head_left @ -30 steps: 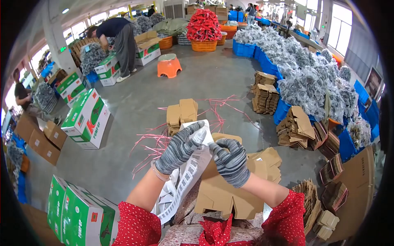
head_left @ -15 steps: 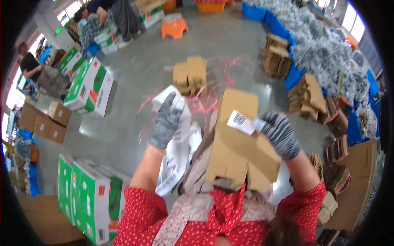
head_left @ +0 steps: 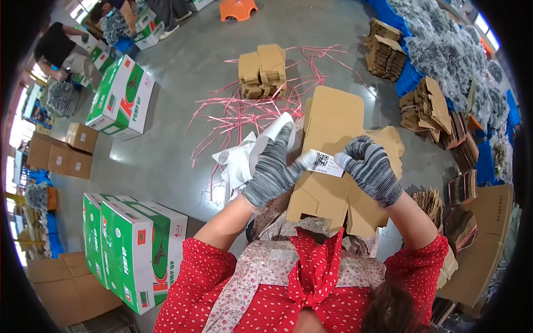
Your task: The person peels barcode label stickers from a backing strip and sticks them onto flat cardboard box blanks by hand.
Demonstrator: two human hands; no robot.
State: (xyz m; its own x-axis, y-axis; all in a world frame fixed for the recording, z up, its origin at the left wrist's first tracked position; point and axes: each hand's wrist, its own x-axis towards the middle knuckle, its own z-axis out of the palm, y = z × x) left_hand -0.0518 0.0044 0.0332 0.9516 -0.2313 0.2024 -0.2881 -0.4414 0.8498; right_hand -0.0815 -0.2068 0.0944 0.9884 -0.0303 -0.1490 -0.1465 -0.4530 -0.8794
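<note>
A small white label (head_left: 323,162) with a black square code lies against a flat-folded brown cardboard box (head_left: 333,116) on my lap. My right hand (head_left: 371,171), in a striped grey knit glove, pinches the label's right end between thumb and fingers. At the label's left end is the thumb of my left hand (head_left: 273,169), gloved alike. That hand also holds a white strip of label paper (head_left: 236,161), which loops over its fingers and hangs in folds to the left. More folded cardboard (head_left: 391,144) shows behind my right hand.
Pink strapping (head_left: 239,114) lies tangled on the floor around a stack of folded boxes (head_left: 262,72). Printed green-and-white cartons (head_left: 125,250) stand at left. Cardboard bundles (head_left: 425,111) and blue bins of grey wrapped items (head_left: 449,61) line the right. People work at upper left.
My left hand has moved right and down to the label, its thumb now at the label's left end. My right hand keeps its pinch. The view has tilted downward.
</note>
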